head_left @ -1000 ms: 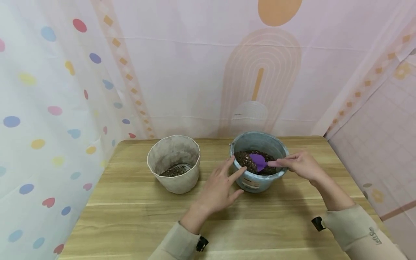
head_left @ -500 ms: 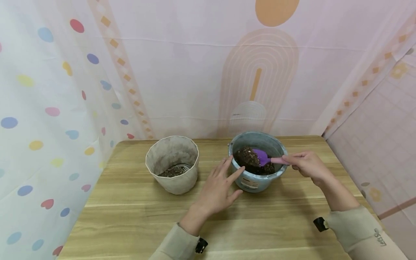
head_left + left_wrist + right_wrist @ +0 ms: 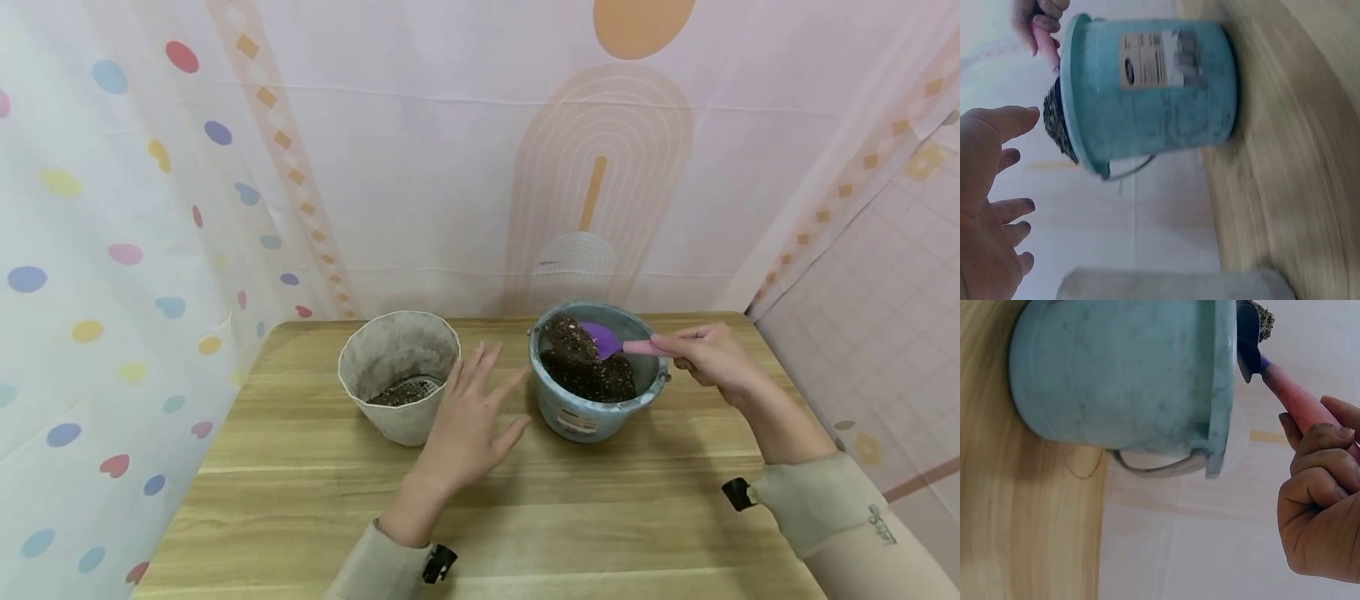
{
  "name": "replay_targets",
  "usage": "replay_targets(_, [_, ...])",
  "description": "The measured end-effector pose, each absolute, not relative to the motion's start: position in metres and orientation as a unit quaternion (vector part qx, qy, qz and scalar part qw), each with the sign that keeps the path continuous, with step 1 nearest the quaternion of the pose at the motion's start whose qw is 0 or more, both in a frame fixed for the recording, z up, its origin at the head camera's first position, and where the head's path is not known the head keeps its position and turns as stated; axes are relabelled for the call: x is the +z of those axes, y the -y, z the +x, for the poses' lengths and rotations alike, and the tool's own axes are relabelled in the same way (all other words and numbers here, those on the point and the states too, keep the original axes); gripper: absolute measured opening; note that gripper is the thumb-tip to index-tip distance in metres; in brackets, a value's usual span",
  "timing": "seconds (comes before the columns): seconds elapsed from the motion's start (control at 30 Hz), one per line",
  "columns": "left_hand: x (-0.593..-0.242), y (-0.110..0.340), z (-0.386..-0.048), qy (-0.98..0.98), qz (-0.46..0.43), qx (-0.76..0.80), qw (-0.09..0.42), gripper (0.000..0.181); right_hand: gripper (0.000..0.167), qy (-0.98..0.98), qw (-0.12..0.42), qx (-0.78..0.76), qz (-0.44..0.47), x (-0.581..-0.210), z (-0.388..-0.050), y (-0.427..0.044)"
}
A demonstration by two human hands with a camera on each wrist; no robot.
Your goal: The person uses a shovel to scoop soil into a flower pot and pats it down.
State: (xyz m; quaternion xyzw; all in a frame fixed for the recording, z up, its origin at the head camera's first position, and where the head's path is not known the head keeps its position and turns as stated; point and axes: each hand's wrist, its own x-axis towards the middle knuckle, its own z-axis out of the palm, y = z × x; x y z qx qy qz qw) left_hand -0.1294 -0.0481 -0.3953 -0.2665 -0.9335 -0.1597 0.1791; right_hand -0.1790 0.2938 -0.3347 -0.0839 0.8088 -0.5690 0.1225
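My right hand [image 3: 708, 358] grips the pink handle of a small trowel [image 3: 606, 342] with a purple blade. Dark soil [image 3: 570, 337] is heaped on the blade, which sits at rim height over the blue bucket [image 3: 577, 417]. More soil lies inside that bucket. Fingers spread and straight, my left hand [image 3: 465, 425] hovers between the bucket and a whitish pot [image 3: 401, 425], holding nothing. In the head view its fingertips overlap the pot's right side; whether they touch it I cannot tell. A little soil covers part of the pot's perforated bottom.
Both containers stand near the back edge of a wooden table [image 3: 300, 500]. Patterned cloth [image 3: 435, 167] hangs behind the table and along both sides. The bucket's handle [image 3: 1160, 465] hangs down at its side.
The trowel has risen from the soil in the bucket with a heaped load. My left hand has left the bucket's rim and moved left towards the whitish pot.
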Motion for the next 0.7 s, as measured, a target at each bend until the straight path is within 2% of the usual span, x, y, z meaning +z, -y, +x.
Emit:
replay_targets(0.27, [-0.397,0.088,-0.122,0.937,-0.203,-0.199,0.203,0.062,0.039,-0.811,0.136,-0.564,-0.08,-0.326,-0.194,-0.272])
replay_targets(0.5, [-0.403,0.119,-0.115,0.937,-0.155,-0.195,0.245,0.062,0.035,-0.825,0.139,-0.545,-0.058,-0.319,-0.208,-0.248])
replay_targets(0.7, [-0.412,0.139,-0.11,0.93,-0.118,-0.213,0.276,0.061,0.034,-0.818,0.154,-0.548,-0.085,-0.322,-0.22,-0.22])
